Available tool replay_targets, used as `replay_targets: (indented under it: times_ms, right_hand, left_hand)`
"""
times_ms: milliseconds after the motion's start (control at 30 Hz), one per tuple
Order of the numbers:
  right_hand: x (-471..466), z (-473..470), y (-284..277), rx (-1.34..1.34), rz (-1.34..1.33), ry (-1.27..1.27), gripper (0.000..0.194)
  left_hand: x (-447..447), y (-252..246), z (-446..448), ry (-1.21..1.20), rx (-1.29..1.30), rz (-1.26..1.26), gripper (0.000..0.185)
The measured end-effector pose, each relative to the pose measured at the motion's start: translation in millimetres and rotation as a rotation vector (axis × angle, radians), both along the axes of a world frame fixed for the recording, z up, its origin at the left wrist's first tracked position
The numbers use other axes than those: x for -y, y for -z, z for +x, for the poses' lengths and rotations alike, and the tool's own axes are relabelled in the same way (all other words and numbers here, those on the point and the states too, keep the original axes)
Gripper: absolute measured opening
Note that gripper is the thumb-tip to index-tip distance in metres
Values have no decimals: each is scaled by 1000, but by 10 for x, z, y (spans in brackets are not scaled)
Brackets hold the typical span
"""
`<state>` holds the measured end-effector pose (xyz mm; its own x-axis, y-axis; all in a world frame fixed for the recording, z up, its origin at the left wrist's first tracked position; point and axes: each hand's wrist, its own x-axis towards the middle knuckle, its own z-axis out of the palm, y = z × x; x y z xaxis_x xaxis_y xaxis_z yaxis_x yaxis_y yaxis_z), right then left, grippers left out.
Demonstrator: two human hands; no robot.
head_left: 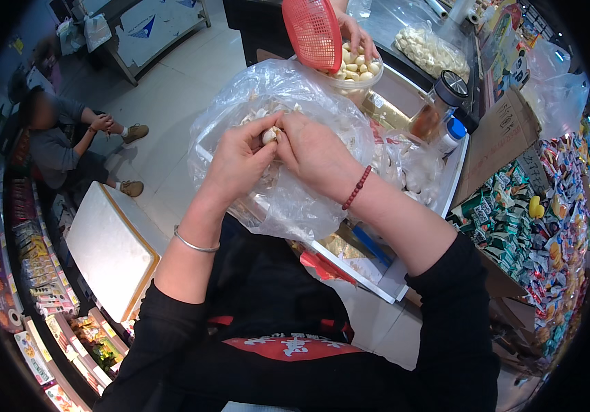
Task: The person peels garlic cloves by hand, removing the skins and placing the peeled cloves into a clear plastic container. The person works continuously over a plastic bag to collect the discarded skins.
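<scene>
Between the fingertips of both hands is a garlic clove (270, 135) with whitish skin. My left hand (238, 154) pinches it from the left, thumb below. My right hand (311, 149), with a red bead bracelet at the wrist, grips it from the right; some of its fingertips are hidden. Beneath them a clear plastic bag (295, 211) lies spread, holding loose garlic skins (259, 114). Beyond it stands a clear tub (354, 85) of peeled garlic cloves (361, 67). Another person's hand (358, 36) reaches into that tub, beside a tilted red plastic basket (313, 33).
Right of my hands are a bag of garlic bulbs (418, 175), a jar with a dark lid (436, 105) and a blue-capped bottle (452, 135). Wrapped sweets (501, 206) fill the far right. A white-topped block (112, 247) stands left; a seated person (63, 139) is beyond.
</scene>
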<state>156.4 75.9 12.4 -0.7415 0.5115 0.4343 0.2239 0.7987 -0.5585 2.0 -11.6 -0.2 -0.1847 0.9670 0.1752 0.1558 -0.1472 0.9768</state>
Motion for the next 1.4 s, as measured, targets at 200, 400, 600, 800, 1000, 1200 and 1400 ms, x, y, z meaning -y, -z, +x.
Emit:
replay_targets:
  times_ms: [200, 400, 600, 800, 1000, 1200, 1400]
  right_hand:
    - [80, -47, 54, 78, 101, 83, 29]
    - [114, -35, -12, 103, 60, 86, 31]
    - [87, -43, -34, 79, -99, 107, 30]
    - [-86, 6, 14, -119, -429, 12, 28]
    - [-101, 31, 13, -205, -652, -134, 28]
    - [-221, 109, -108, -121, -948, -154, 24]
    - [-195, 113, -127, -155, -942, -184, 18]
  left_hand:
    - [-3, 36, 23, -86, -66, 39, 46]
    - [-18, 51, -1, -79, -86, 19, 47]
    - [0, 37, 40, -94, -28, 50, 46]
    - [32, -12, 92, -87, -81, 88, 46]
    - [10, 30, 76, -33, 109, 149, 46]
    - [31, -4, 69, 12, 141, 158, 43]
    - [24, -6, 6, 73, 183, 153, 35]
